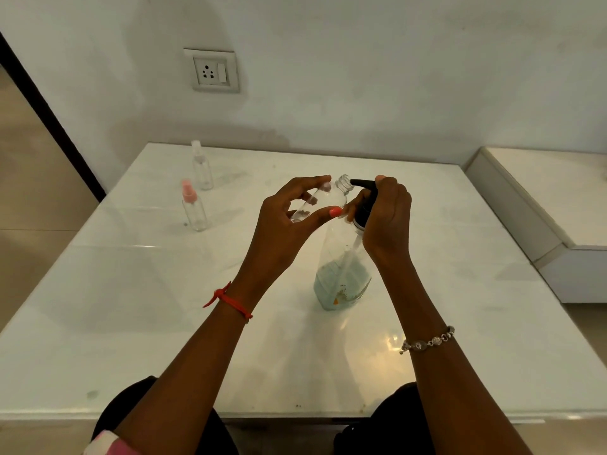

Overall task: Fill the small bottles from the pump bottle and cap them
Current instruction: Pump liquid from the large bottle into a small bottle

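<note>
Bottles: one pump bottle (341, 277), three small. Left hand (289, 224) pinches the uncapped bottle (323, 200); right hand (387, 218) curls round the pump head (364, 188). Two capped bottles (194, 210) stand aside.

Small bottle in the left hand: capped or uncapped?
Uncapped: the small bottle in the left hand shows a bare threaded neck, tipped toward the pump bottle's black nozzle.

A pale, smudged wall (361, 77) carries a white socket plate (213, 71). Against it stands a glossy white desk (147, 307), with a bright glare near its front. A low white cabinet (542, 205) sits to the right. At left, beige floor tiles (29, 178) lie beside a dark slanting strip (56, 124).
</note>
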